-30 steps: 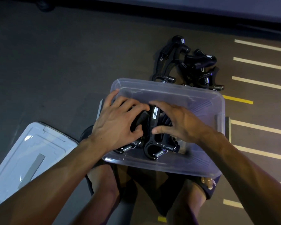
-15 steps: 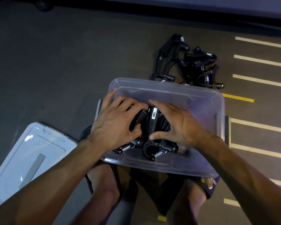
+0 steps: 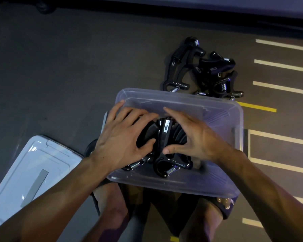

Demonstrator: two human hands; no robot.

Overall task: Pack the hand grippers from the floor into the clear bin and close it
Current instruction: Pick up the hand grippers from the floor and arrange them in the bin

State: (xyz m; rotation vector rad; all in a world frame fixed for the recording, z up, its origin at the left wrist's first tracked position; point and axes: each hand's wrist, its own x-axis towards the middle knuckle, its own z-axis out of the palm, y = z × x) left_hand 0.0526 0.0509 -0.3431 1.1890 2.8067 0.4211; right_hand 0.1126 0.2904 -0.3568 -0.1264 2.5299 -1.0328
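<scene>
In front of you the clear bin (image 3: pixel 222 117) sits open, a rounded rectangular tub of see-through plastic resting over your knees. Inside it, toward the left and near side, you have a cluster of black hand grippers (image 3: pixel 166 135) packed side by side, their steel springs pointing at you and a white label showing on one handle. The rest of the black grippers (image 3: pixel 205 67) lie in a tangled heap on the floor just beyond the bin's far rim. The bin's lid (image 3: pixel 30 173) lies flat on the floor, well to your left.
</scene>
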